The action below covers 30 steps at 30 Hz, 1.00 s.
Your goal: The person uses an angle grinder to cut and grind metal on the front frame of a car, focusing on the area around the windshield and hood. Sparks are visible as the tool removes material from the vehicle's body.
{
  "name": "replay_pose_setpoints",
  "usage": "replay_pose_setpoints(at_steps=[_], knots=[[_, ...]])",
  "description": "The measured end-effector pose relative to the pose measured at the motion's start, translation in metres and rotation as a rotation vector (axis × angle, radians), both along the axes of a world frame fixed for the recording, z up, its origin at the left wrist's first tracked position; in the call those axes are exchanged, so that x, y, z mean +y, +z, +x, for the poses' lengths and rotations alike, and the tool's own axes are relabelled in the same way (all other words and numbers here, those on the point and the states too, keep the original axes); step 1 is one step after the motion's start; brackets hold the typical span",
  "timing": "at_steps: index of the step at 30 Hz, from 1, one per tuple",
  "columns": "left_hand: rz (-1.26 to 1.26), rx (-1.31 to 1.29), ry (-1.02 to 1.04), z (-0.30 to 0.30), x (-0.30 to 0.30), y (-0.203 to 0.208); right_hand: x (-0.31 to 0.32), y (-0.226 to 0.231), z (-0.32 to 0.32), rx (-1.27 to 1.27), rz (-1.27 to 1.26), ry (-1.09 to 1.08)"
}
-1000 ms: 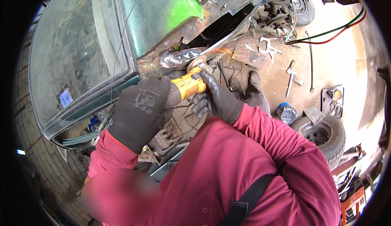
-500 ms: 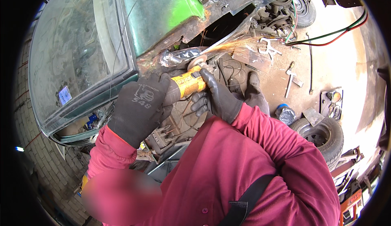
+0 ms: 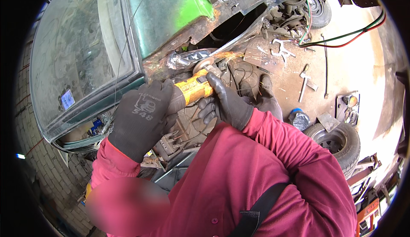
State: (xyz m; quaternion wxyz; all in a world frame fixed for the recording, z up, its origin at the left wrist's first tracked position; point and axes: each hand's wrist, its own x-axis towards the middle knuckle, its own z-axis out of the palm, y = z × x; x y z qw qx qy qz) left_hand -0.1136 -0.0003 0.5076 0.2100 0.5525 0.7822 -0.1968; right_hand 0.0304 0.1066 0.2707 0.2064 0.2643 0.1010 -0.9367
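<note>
Black knit gloves cover both hands, and both are closed on a yellow angle grinder [image 3: 195, 91]. The left hand [image 3: 143, 117] wraps the rear of the tool's body, its back turned up to the camera; the right hand [image 3: 226, 104] grips the front end just behind the head, fingers curled over the top. The grinder's disc [image 3: 204, 64] meets the rusted edge of the car body [image 3: 188, 38], and a short spray of orange sparks [image 3: 228, 55] flies off to the right. Red sleeves [image 3: 273, 151] fill the lower part of the view and hide most of what lies under the hands. Just above the rusted seam sits a green body panel [image 3: 166, 11], and to the left a dusty windscreen [image 3: 77, 53] slopes away. On the concrete floor [image 3: 354, 70] to the right lie spanners [image 3: 282, 49], a hammer [image 3: 304, 81] and red and green cables [image 3: 350, 34]. A loose tyre [image 3: 337, 136] rests near the right elbow, with a blue-capped bottle [image 3: 298, 118] just beside it.
</note>
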Motion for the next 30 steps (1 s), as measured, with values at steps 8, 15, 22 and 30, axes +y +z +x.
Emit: replay_pose_setpoints(at_steps=[8, 15, 22, 30], knots=[[-0.088, 0.088, 0.006, 0.016, 0.006, 0.013, -0.004, 0.006, 0.007, 0.048, -0.083, -0.044], [-0.150, 0.125, 0.071, 0.038, 0.007, 0.025, -0.008, 0.002, 0.012, 0.127, -0.144, 0.010], [-0.116, 0.113, 0.089, 0.040, 0.009, 0.024, -0.003, 0.005, 0.009, 0.092, -0.101, 0.036], [-0.123, 0.107, 0.100, 0.038, 0.010, 0.019, 0.004, 0.007, 0.006, 0.070, -0.035, 0.044]])
